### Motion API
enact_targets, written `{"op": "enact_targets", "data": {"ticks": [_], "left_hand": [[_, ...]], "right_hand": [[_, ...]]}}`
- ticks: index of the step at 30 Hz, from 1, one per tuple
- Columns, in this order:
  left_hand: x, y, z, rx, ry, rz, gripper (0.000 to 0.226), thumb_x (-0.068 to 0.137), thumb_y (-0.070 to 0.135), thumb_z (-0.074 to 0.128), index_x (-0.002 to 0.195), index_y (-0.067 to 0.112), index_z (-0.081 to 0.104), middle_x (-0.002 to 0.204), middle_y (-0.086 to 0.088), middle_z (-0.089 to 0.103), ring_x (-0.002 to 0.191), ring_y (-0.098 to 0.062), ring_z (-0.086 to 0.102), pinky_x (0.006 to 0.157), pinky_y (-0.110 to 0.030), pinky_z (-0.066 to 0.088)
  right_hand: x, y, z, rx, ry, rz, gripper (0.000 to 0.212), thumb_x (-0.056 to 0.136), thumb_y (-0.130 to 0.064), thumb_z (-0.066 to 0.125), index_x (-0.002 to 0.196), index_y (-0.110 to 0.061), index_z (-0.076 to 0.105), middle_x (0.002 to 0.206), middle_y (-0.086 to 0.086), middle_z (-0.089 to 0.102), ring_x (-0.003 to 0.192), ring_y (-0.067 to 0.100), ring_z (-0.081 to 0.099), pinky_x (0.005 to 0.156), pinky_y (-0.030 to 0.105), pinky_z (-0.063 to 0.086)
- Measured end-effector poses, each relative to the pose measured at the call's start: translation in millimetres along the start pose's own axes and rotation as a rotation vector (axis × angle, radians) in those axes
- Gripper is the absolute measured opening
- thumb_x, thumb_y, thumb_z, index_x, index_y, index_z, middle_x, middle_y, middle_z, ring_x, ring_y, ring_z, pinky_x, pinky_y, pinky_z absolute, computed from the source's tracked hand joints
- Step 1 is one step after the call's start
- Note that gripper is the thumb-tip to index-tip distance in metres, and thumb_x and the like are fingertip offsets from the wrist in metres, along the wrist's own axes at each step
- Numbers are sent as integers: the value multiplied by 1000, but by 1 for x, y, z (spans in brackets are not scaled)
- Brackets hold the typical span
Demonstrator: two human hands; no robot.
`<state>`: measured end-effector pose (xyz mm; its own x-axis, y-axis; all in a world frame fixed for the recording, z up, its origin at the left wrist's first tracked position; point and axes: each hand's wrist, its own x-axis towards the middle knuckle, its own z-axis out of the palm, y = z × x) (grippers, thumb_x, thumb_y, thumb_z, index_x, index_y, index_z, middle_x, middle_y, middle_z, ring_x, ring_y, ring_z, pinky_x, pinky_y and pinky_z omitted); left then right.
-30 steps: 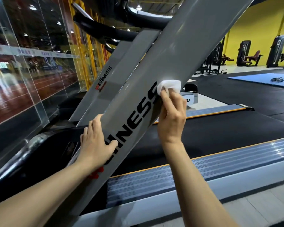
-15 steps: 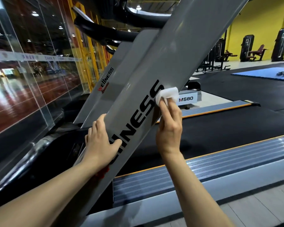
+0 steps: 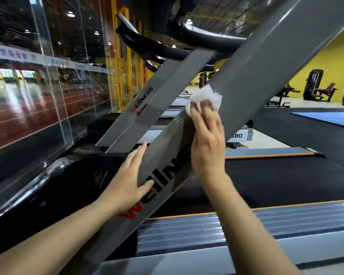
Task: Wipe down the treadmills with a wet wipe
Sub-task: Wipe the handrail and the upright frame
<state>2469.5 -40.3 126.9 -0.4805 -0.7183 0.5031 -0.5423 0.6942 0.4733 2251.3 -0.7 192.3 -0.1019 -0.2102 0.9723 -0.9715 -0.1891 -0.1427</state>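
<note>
**A:** Right hand (image 3: 207, 143) up on the slanted grey post (image 3: 266, 72) of the treadmill, and the white wet wipe (image 3: 205, 97) is bunched under its fingertips, pressed flat against the post.

**B:** So where's the wipe sitting against the hand?

**A:** At the top end of it. The fingers lie fairly straight over the wipe's lower part, and the rest of the wipe pokes out above and to both sides of them. It sits just above the black lettering on the post, near the post's left edge.

**B:** And the left hand (image 3: 131, 175)?

**A:** Lower down on the same post, fingers spread and straight along its left edge, thumb laid across the face by the lettering. It's bracing, holding nothing.

**B:** Around them?

**A:** A second grey post (image 3: 157, 108) behind, black running belt (image 3: 276, 179) below the right forearm, glass wall (image 3: 48, 86) on the left, yellow wall (image 3: 316, 62) with gym machines far right.
</note>
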Motion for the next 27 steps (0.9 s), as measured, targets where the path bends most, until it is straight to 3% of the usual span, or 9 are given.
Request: {"op": "enact_targets", "data": {"ticks": [2,5,7,9,12,17,20,23,27], "left_hand": [[-19,-15,5,39,52,-35,102,92,35,72,162,39,-2,164,15,17,149,-5,21,122,-29,22],[-51,-41,17,43,100,-169,104,87,54,71,163,32,4,164,7,26,149,-14,28,122,-38,27],[-63,-56,22,45,135,-237,108,80,74,61,162,25,11,164,5,28,149,-16,30,122,-41,29],[-67,-65,26,59,157,-240,108,78,78,60,160,24,17,162,5,32,147,-17,34,120,-41,32],[-65,-66,26,61,158,-231,103,80,66,69,160,29,16,162,8,31,147,-16,31,120,-39,28],[-63,-70,30,36,137,-222,105,81,65,69,161,32,9,164,8,27,149,-16,27,122,-40,24],[-64,-74,31,37,161,-192,101,81,61,72,160,23,21,162,5,34,145,-15,35,120,-38,29],[-65,-79,33,16,172,-197,87,78,61,66,149,18,39,147,1,50,137,-18,47,115,-41,39],[-64,-81,30,28,147,-143,99,84,57,73,160,25,18,164,6,30,148,-16,30,122,-40,27]], "right_hand": [[11,-11,5,-29,-93,-100,44,99,-1,37,138,-2,57,146,17,51,141,33,39,123,42,23],[-34,-48,25,-3,-280,-384,34,91,-5,47,118,4,67,120,21,64,120,39,57,116,41,30],[-68,-76,33,11,-394,-521,32,90,-10,47,108,-1,71,108,15,67,110,35,61,113,36,30],[-67,-82,35,-2,-456,-583,31,86,-11,48,104,-5,72,102,10,67,104,32,62,106,36,36],[-13,-55,29,-162,-287,-515,31,76,-7,51,99,-6,72,92,13,66,91,32,58,90,40,38],[14,-43,27,-436,-179,-313,22,82,-6,52,95,-4,70,86,15,64,87,36,61,104,42,33],[-51,-97,55,-342,-352,-384,34,77,-10,41,89,-2,72,82,17,65,81,34,60,94,43,38],[-94,-126,69,-158,-544,-466,30,82,-6,41,85,-4,71,81,13,63,81,34,61,96,44,46],[-62,-74,44,-104,-361,-455,29,93,-6,49,113,-2,70,115,19,67,113,37,61,111,45,39]]}}
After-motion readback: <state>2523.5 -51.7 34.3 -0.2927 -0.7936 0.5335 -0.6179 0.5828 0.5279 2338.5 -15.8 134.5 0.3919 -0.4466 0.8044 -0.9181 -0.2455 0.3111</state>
